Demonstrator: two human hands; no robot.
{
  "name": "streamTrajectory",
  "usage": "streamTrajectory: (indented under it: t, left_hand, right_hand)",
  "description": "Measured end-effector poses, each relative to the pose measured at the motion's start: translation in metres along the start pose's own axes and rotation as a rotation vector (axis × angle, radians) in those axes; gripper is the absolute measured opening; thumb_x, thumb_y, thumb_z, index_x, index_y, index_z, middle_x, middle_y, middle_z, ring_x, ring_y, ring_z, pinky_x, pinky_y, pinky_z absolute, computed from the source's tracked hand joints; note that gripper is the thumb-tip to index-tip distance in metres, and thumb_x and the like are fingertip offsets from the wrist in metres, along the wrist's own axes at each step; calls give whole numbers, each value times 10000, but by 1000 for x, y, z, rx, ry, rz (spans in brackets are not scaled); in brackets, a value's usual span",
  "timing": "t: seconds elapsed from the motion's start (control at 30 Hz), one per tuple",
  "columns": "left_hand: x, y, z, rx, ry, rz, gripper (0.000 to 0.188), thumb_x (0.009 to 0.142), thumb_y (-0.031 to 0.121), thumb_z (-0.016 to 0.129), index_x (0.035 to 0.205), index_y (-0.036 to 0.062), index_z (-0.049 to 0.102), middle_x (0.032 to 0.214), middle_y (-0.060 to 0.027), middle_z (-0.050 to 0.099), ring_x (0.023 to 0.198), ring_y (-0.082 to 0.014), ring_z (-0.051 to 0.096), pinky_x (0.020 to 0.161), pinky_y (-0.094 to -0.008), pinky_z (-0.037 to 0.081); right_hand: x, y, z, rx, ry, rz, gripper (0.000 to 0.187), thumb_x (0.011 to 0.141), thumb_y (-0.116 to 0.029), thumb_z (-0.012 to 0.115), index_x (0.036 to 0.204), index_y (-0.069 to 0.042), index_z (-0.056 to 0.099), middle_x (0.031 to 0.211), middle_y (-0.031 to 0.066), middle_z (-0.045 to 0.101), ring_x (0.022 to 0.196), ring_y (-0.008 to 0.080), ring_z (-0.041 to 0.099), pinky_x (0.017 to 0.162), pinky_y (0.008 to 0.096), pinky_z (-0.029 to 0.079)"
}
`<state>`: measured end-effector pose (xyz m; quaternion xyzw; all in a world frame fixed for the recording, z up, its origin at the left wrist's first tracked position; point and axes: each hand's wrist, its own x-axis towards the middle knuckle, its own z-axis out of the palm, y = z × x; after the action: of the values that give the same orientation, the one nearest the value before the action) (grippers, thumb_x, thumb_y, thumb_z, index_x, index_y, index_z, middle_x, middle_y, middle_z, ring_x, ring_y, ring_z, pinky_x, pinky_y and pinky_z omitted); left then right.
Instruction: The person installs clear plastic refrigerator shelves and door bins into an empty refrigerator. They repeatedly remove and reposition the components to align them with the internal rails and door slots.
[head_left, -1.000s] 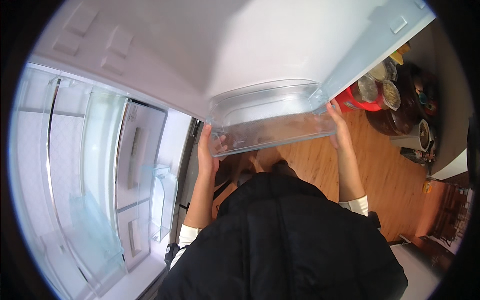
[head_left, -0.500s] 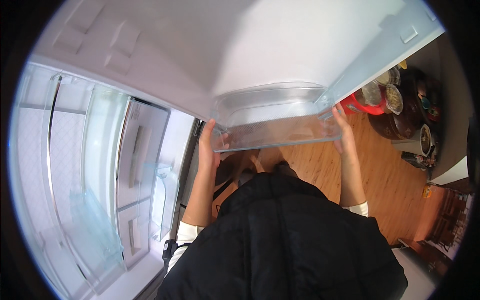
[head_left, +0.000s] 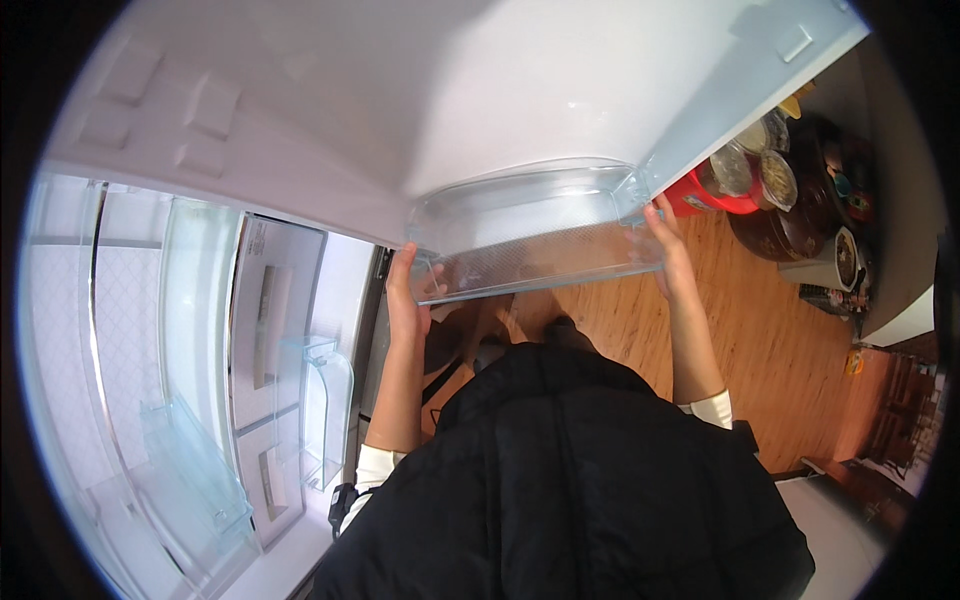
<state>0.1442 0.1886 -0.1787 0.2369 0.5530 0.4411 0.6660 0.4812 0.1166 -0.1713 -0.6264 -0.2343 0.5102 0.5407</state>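
One clear, rectangular plastic bin (head_left: 535,240) sits at the inner face of one white refrigerator door (head_left: 540,90), opening upward, long axis running left to right, its right end slightly higher in view. Two hands clasp it: left hand (head_left: 407,295) and right hand (head_left: 674,255), one per end. Beyond the right is one red plastic tub (head_left: 740,204).

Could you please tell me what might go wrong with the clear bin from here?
The left hand and right hand hold the clear bin only at its ends, so if one slipped, that end might drop toward the wooden floor.

Its right end is near the edge of the fridge door, so fingers there could get pinched; whether the bin is seated cannot be told.
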Motion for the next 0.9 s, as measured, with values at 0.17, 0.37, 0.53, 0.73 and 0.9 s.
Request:
streamTrajectory:
  t: [0.17,0.37,0.53,0.73,0.9]
  left_hand:
    - [-7,4,9,68,75,0,646,746,492,646,1237,111,471,1118,-33,501,926,-206,512,705,-338,389]
    - [-7,4,11,71,43,-20,675,735,511,646,1245,102,480,1132,-34,509,926,-183,505,732,-328,375]
    - [0,-4,8,52,31,-5,607,766,474,637,1216,91,497,1110,-30,519,909,-185,526,729,-337,381]
    - [4,-9,6,55,42,15,616,767,468,636,1224,84,486,1092,-23,519,886,-186,536,692,-321,392]
    - [7,-10,1,39,-32,30,584,775,466,633,1203,96,489,1086,-21,521,883,-184,544,679,-318,397]
  right_hand:
    - [0,13,-4,41,-39,52,899,789,-572,571,1451,-116,170,1333,111,410,947,236,513,716,347,424]
    - [0,16,-9,23,-43,76,884,790,-601,551,1445,-129,191,1349,109,388,946,254,508,730,368,426]
    - [3,18,-13,36,-17,8,829,797,-593,550,1419,-128,258,1329,107,398,961,246,497,742,365,427]
    - [2,19,-15,70,-63,45,755,859,-495,540,1429,-103,236,1306,81,412,964,227,513,739,334,429]
    - [1,14,-10,103,-48,39,732,859,-502,533,1410,-96,273,1225,72,489,953,205,518,697,298,424]
